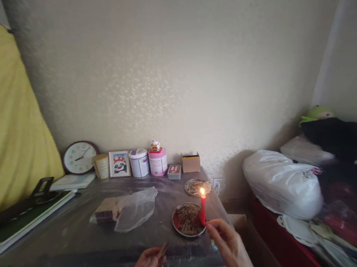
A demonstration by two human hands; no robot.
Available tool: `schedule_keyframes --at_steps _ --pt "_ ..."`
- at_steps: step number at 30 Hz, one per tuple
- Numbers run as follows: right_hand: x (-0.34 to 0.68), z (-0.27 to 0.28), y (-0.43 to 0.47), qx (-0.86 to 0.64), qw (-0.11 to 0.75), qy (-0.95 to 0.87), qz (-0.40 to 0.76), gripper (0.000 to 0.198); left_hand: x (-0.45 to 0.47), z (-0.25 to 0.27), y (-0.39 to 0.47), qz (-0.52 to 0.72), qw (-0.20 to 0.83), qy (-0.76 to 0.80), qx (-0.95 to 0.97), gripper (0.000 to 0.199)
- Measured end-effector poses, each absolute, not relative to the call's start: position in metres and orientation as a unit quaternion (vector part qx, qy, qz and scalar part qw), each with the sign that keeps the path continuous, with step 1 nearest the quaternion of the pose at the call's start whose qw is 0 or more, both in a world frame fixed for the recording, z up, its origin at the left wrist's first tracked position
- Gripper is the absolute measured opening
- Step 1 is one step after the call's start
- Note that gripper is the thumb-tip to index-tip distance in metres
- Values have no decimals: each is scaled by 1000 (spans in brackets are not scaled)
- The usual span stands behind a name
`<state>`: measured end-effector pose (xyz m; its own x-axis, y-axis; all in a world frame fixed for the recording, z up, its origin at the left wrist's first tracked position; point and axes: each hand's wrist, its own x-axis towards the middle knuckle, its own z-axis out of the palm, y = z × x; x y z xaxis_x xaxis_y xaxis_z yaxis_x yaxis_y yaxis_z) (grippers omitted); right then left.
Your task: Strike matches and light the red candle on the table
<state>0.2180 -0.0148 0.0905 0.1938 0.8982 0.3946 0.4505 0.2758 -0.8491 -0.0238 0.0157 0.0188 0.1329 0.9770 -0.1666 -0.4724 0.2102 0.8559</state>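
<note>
The left hand point(147, 266) pinches a small brown piece point(163, 249); the right hand's point(225, 242) fingertips bunch beside the lit candle point(203, 210), their grip unclear. The candle stands at the right rim of the near dish point(191, 236), which holds brown bits point(188, 221); the far dish point(186, 189) holds pale sticks point(205, 186).

Along the table's point(64, 234) rear, from the frame's left to its centre, stand clock point(80, 157), picture point(119, 164), tubs point(139, 163) and box point(191, 163); at lower centre a plate point(174, 225), candle point(203, 209) at its right rim, lies before a second plate point(185, 188), with a bag point(281, 182) at lower right.
</note>
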Motion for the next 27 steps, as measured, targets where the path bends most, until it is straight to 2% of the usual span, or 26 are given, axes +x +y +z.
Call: schedule_keyframes --at_steps 7,13,27 --pt "153 61 -19 -440 543 -697 160 24 -7 40 -4 525 622 367 450 36" --pt "158 27 -14 -447 517 -722 110 19 -5 50 -10 489 629 344 498 33" --pt "159 20 -13 -448 490 -742 90 16 -7 42 -11 475 624 315 535 31"
